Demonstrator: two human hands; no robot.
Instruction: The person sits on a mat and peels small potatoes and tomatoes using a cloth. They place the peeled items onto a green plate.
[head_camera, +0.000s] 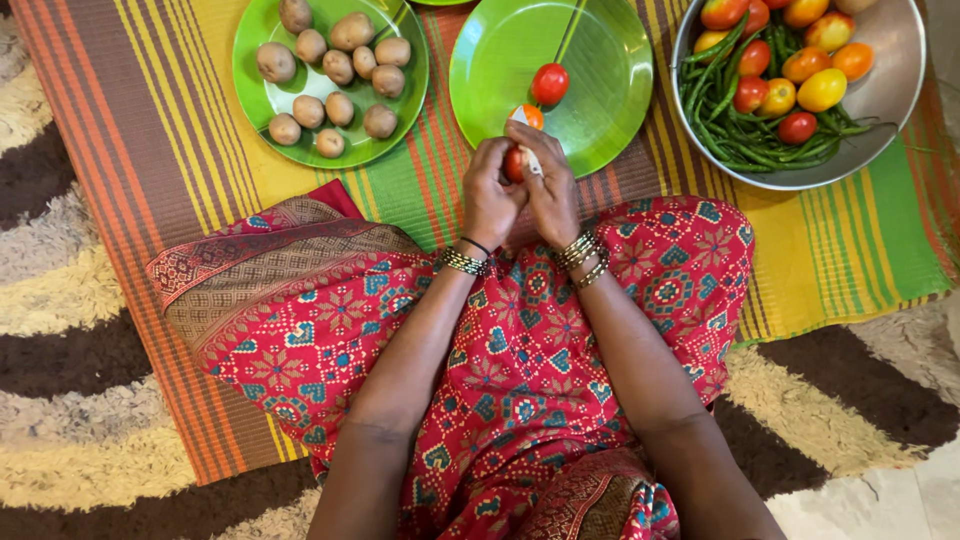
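A green plate (262, 100) at far left carries a heap of small brown potatoes (335, 68). To its right sits a second green plate (610, 70) with a whole red tomato (549, 83) on it. At far right a metal bowl (895, 70) holds green beans (740, 130) under red, orange and yellow tomatoes (795, 70). All rest on a striped mat (150, 150) spread over a shaggy brown and cream rug (60, 300).
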